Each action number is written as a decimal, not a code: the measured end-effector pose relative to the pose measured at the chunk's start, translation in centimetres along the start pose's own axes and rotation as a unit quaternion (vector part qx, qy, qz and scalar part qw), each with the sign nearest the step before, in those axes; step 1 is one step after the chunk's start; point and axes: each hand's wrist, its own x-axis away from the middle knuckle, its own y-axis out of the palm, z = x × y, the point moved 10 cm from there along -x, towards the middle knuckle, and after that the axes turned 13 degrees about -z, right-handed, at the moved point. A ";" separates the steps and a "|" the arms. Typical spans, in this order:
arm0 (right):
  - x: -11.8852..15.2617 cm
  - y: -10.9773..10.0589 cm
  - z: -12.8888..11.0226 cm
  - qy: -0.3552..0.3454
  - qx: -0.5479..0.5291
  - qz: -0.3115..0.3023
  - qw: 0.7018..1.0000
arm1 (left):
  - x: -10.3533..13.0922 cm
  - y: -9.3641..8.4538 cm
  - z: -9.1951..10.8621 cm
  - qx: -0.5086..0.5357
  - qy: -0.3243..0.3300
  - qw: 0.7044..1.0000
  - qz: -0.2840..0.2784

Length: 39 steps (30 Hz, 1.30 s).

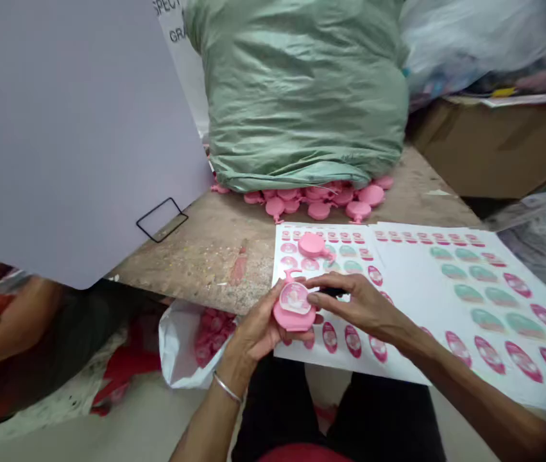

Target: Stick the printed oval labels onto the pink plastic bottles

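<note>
Pink and rounded, a case (294,322) sits in the left hand (262,328), fingers curled around its sides, over the near left corner of the printed sheets (405,282). The right hand (363,301) has its fingertips at the label (295,298) on the case's face; whether they pinch it, I cannot tell. Farther off, a second pink case (311,245) lies on the sheets.
</note>
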 end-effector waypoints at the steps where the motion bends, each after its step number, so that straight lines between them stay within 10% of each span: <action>1: 0.2 -0.2 -0.1 0.001 0.007 0.008 1.000 | 0.0 -0.2 0.1 -0.006 0.009 1.000 0.013; 39: 0.6 0.4 -0.8 0.008 0.047 0.005 0.999 | 0.4 -0.9 0.1 -0.045 0.006 0.996 0.080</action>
